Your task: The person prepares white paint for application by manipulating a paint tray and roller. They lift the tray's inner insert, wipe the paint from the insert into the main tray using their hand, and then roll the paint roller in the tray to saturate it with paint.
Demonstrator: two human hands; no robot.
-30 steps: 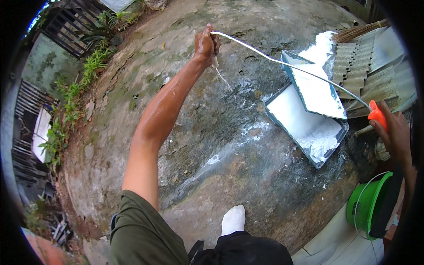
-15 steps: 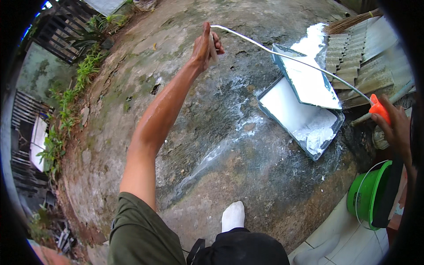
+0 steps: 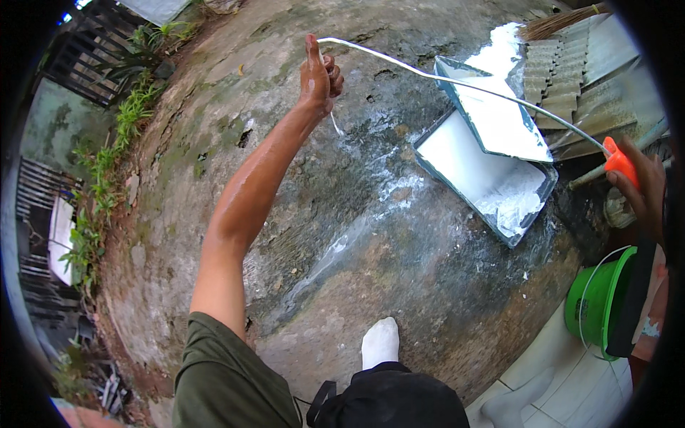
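Observation:
My left hand point(image 3: 317, 77) is closed on the whitish head of a long-framed roller, mostly hidden by my fingers, with whitish liquid trailing below it toward the concrete. The bent white metal rod point(image 3: 389, 59) runs from there to an orange handle point(image 3: 621, 162), which my right hand point(image 3: 638, 185) grips at the right edge. Beneath the rod, a dark paint tray point(image 3: 546, 185) holds white paint, and a second white-coated tray point(image 3: 503, 121) lies tilted over its upper part.
Straw broom point(image 3: 549, 28) and corrugated sheets point(image 3: 553, 78) lie at upper right, beside spilled white paint point(image 3: 499, 39). A green bucket point(image 3: 596, 299) stands at lower right by tiles point(image 3: 535, 378). Plants point(image 3: 128, 121) and dark slatted fencing point(image 3: 82, 53) line the left. My white-socked foot point(image 3: 379, 342) is below.
My left hand has moved left and slightly up, its thumb now raised along the roller head. The trays and bucket appear higher in the picture as the view has shifted.

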